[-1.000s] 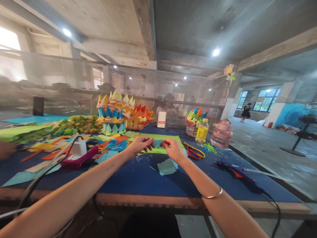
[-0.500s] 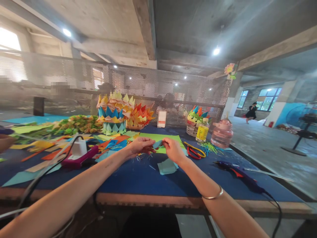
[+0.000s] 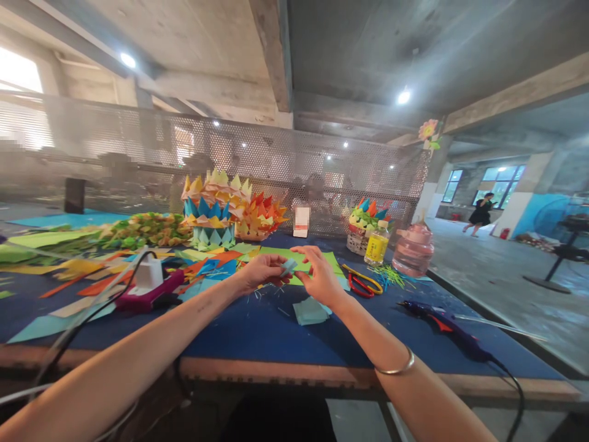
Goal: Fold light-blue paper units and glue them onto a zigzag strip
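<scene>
My left hand (image 3: pixel 262 271) pinches a small light-blue folded paper piece (image 3: pixel 288 267) above the blue table (image 3: pixel 257 334). My right hand (image 3: pixel 317 275) meets it from the right, thumb and forefinger on the same piece, the other fingers raised. Just below my right hand lies a small stack of light-blue paper squares (image 3: pixel 310 310). A green paper sheet (image 3: pixel 317 261) lies behind both hands.
Red and yellow scissors (image 3: pixel 361 282) and a glue gun (image 3: pixel 444 328) with its cable lie to the right. A yellow bottle (image 3: pixel 376 245) and pink jug (image 3: pixel 413 250) stand behind. Folded paper crowns (image 3: pixel 214 209), scraps and a charger (image 3: pixel 147 279) fill the left. A person (image 3: pixel 481 212) walks far right.
My hands have come closer together on the light-blue piece, and my right hand's fingers have lifted and spread. The distant person has walked further right.
</scene>
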Action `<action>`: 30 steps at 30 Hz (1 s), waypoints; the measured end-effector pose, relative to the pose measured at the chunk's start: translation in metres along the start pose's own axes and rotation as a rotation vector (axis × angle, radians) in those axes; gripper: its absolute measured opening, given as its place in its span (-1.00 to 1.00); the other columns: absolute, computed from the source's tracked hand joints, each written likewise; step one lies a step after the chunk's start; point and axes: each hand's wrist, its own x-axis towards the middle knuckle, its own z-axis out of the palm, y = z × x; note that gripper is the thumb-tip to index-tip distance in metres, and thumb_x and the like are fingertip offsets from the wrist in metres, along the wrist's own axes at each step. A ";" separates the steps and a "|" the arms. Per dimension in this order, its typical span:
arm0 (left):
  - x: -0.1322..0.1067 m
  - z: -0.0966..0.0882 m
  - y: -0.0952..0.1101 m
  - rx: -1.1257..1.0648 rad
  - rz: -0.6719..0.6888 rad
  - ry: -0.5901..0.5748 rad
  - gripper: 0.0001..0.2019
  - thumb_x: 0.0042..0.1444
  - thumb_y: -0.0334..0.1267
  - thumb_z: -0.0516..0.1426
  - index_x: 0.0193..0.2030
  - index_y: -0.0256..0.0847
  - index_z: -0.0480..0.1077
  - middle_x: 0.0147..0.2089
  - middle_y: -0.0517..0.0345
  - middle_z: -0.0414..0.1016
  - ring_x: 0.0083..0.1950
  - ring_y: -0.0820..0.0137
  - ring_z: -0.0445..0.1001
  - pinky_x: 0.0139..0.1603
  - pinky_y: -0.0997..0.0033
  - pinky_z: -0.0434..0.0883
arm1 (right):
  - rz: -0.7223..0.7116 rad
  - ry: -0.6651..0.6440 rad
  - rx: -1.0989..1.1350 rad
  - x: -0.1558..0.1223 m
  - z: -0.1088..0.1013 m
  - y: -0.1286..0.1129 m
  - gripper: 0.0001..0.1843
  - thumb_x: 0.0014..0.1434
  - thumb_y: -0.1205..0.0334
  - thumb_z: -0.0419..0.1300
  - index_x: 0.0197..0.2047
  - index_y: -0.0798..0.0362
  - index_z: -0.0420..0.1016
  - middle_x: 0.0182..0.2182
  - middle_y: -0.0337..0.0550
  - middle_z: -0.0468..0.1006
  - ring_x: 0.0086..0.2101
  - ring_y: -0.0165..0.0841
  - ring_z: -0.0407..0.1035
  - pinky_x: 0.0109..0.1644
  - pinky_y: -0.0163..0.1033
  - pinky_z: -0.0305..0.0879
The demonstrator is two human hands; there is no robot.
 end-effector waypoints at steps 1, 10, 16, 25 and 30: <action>0.000 0.000 -0.001 -0.007 0.007 0.011 -0.60 -0.25 -0.20 0.36 -0.26 -0.31 0.42 -0.43 0.10 0.57 -0.41 0.39 0.53 -0.39 0.46 0.41 | -0.032 -0.003 -0.010 0.000 -0.001 -0.002 -0.51 0.02 0.47 0.19 0.03 -0.08 0.38 -0.03 -0.08 0.33 -0.12 -0.30 0.29 -0.03 -0.19 0.24; -0.001 0.002 0.003 -0.059 0.028 0.036 -0.57 -0.28 -0.27 0.38 -0.22 -0.32 0.42 -0.34 0.12 0.58 -0.36 0.42 0.54 -0.27 0.45 0.46 | -0.094 0.023 -0.096 0.001 -0.001 0.000 -0.94 0.07 0.25 0.26 -0.33 -0.04 0.57 -0.14 -0.10 0.33 -0.15 -0.26 0.26 -0.02 -0.11 0.21; -0.002 0.003 0.003 -0.056 0.044 0.015 -0.58 -0.28 -0.33 0.37 -0.21 -0.33 0.43 -0.30 0.07 0.59 -0.29 0.37 0.55 -0.15 0.36 0.45 | -0.051 0.035 -0.081 0.001 0.001 0.006 -0.94 0.11 0.25 0.23 -0.35 0.01 0.54 -0.21 -0.11 0.39 -0.16 -0.28 0.30 -0.06 -0.15 0.23; -0.002 0.005 0.001 -0.016 0.082 0.000 -0.61 -0.29 -0.37 0.35 -0.23 -0.34 0.44 -0.30 0.07 0.58 -0.30 0.37 0.54 -0.16 0.36 0.44 | 0.023 0.042 -0.068 0.000 0.003 0.008 -0.94 0.08 0.32 0.23 -0.41 0.07 0.43 -0.31 -0.14 0.40 -0.24 -0.32 0.33 -0.10 -0.20 0.23; -0.003 0.007 0.002 -0.002 0.086 0.005 -0.58 -0.32 -0.36 0.36 -0.22 -0.34 0.45 -0.30 0.07 0.58 -0.31 0.37 0.54 -0.15 0.35 0.43 | 0.043 0.037 -0.058 0.000 0.004 0.007 -0.92 0.04 0.36 0.23 -0.45 0.07 0.40 -0.34 -0.17 0.39 -0.26 -0.32 0.33 -0.11 -0.21 0.21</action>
